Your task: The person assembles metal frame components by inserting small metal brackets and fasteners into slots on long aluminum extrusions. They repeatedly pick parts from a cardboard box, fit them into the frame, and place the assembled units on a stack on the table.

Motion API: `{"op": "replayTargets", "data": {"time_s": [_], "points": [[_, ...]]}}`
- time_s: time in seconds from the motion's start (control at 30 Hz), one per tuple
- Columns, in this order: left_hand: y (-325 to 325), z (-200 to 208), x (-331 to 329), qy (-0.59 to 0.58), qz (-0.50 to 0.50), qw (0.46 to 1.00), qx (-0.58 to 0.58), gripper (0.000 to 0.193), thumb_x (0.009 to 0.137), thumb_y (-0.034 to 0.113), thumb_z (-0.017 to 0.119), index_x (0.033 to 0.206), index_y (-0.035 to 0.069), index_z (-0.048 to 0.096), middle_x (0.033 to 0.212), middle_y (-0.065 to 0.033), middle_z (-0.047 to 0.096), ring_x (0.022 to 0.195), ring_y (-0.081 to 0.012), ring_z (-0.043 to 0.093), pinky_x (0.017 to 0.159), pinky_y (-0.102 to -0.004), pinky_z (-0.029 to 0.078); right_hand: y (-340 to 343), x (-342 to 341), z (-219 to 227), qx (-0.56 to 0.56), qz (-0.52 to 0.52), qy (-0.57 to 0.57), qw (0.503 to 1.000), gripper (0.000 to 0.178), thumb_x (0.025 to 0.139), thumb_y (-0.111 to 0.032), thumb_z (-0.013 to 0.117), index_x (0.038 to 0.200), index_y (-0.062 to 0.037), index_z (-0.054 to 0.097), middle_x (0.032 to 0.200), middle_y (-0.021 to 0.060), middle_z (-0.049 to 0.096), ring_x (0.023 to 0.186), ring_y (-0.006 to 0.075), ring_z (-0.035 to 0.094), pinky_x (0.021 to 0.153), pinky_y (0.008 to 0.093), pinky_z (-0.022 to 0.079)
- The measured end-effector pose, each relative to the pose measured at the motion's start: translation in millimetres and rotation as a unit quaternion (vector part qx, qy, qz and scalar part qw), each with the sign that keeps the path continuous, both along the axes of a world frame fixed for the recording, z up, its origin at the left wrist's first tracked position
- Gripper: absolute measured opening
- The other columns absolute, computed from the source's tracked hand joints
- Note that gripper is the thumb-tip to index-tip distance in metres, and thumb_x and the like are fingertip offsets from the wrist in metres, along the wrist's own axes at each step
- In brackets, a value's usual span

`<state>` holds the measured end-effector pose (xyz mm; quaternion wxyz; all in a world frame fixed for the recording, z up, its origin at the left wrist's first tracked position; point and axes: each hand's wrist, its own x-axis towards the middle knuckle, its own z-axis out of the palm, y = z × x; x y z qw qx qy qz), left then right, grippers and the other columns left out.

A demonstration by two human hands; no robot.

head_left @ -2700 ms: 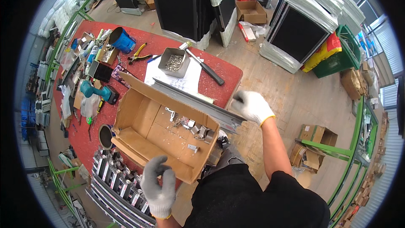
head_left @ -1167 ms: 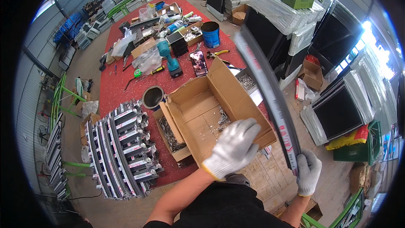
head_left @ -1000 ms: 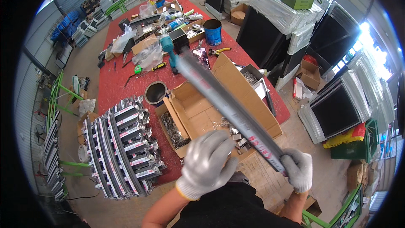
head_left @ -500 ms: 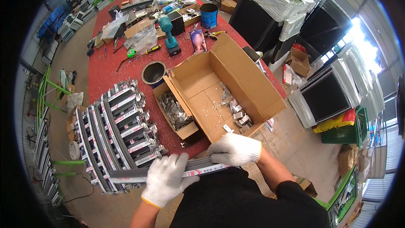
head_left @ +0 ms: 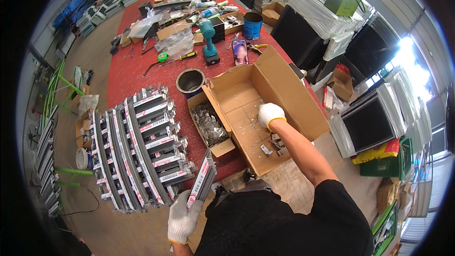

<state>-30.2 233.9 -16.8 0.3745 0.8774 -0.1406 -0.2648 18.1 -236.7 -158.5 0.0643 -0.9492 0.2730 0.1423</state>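
Observation:
My left hand, in a white knit glove, is closed around the lower end of a grey profile strip with a white and red printed label. The strip tilts up and away, near the table's front edge. My right hand, gloved too, reaches into the large open cardboard box; its fingers are hidden beneath it. Small metal brackets and a loose white piece lie in the box near that hand. A narrower carton of small metal parts stands against the box's left side.
Curved and straight strips lie in a crossed stack at the left. On the red table are a round tin, a teal cordless drill, a tape measure and a blue bucket. Wrapped panels stand at the right.
My right hand has let go of the strip and moved forward into the large box. The strip in my left hand has swung from lying crosswise to pointing up and away.

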Motion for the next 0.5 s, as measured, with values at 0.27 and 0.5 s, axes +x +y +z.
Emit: {"op": "replayTargets", "data": {"time_s": [0.27, 0.5], "points": [[12.0, -20.0, -7.1, 0.095, 0.06, 0.99, -0.09, 0.041, 0.112, 0.04, 0.058, 0.11, 0.001, 0.072, 0.086, -0.0054, 0.069, 0.081, -0.0164, 0.062, 0.077, -0.0366, 0.05, -0.2, -6.4, -31.4, -0.053, -0.023, -0.112, 0.992, 0.027, 0.103, -0.016, 0.065, 0.101, -0.006, 0.089, 0.107, 0.0264, 0.085, 0.098, 0.0432, 0.084, 0.088, 0.0538, 0.068], [10.5, -31.5, -2.2, 0.146, 0.074, 0.977, -0.137, 0.046, 0.114, 0.048, 0.059, 0.11, 0.004, 0.07, 0.087, -0.0043, 0.07, 0.07, -0.0109, 0.06, 0.064, -0.0302, 0.049, 21.9, -13.4, 5.0, 0.017, -0.05, -0.195, 0.979, 0.027, 0.104, -0.022, 0.067, 0.114, 0.0026, 0.074, 0.119, 0.0359, 0.076, 0.11, 0.0494, 0.079, 0.097, 0.0572, 0.063]]}}
